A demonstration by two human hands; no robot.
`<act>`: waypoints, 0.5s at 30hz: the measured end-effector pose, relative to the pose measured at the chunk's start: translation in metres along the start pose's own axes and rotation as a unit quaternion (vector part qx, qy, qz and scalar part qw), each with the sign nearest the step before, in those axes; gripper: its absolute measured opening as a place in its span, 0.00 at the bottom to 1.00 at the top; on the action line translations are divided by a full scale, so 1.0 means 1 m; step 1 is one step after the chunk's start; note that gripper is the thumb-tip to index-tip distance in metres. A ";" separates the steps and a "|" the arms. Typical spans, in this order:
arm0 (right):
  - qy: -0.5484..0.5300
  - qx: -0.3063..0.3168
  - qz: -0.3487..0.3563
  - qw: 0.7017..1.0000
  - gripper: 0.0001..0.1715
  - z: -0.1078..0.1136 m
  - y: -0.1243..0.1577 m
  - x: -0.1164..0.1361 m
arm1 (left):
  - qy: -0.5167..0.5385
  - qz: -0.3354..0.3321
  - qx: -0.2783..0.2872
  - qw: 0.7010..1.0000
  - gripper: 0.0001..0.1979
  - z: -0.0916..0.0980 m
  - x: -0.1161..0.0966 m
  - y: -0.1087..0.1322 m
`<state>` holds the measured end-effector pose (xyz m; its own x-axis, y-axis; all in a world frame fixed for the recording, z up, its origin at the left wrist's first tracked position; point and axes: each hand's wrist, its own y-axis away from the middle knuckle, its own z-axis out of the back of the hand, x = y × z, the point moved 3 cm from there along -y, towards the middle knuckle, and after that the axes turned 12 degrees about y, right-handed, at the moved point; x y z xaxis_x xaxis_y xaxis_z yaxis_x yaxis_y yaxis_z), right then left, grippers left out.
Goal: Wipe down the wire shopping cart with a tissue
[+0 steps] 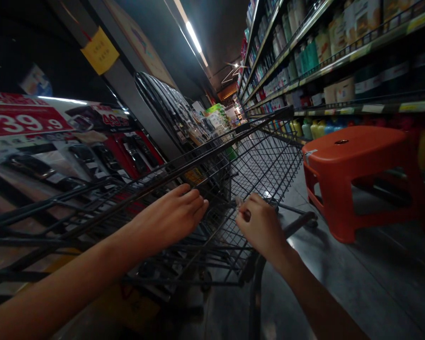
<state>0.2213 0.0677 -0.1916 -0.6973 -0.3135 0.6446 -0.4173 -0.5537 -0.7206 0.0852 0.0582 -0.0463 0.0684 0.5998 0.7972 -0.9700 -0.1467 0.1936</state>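
Note:
A black wire shopping cart (269, 160) is in front of me, tilted in the view. My left hand (184, 208) is over the near part of the cart, back upward, with the fingers curled and close together. What lies under those fingers is hidden. To its right, my right hand (260, 226) is closed in a pinch, thumb against forefinger. A small pale, see-through scrap (239, 202) shows at its fingertips, too small to name surely. The cart's wire mesh is behind both hands.
An orange plastic stool (354, 146) stands on the tiled floor (340, 283) right of the cart. Shelves of bottles (311, 52) line the right side. At left are packaged goods (85, 160), a red price sign (24, 120) and hanging pans (163, 104).

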 end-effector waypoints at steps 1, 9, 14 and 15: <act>0.017 -0.015 -0.012 1.000 0.11 0.008 -0.002 0.000 | 0.005 0.004 0.004 1.000 0.10 0.000 0.000 0.000; -0.126 -0.131 0.049 0.982 0.13 0.033 -0.001 0.035 | 0.018 0.019 0.004 1.000 0.09 -0.002 -0.001 0.001; -0.152 -0.078 0.056 0.984 0.19 -0.020 0.012 0.027 | 0.038 0.037 0.003 0.999 0.09 -0.006 -0.001 0.002; -0.149 -0.071 0.057 0.985 0.18 -0.027 0.013 0.023 | 0.040 0.037 0.003 0.999 0.09 -0.007 -0.001 0.003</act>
<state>0.1845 0.0736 -0.1935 -0.5511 -0.5917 0.5885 -0.4388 -0.3943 -0.8074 0.0808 0.0625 -0.0508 -0.0218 0.6480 0.7613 -0.9704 -0.1969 0.1398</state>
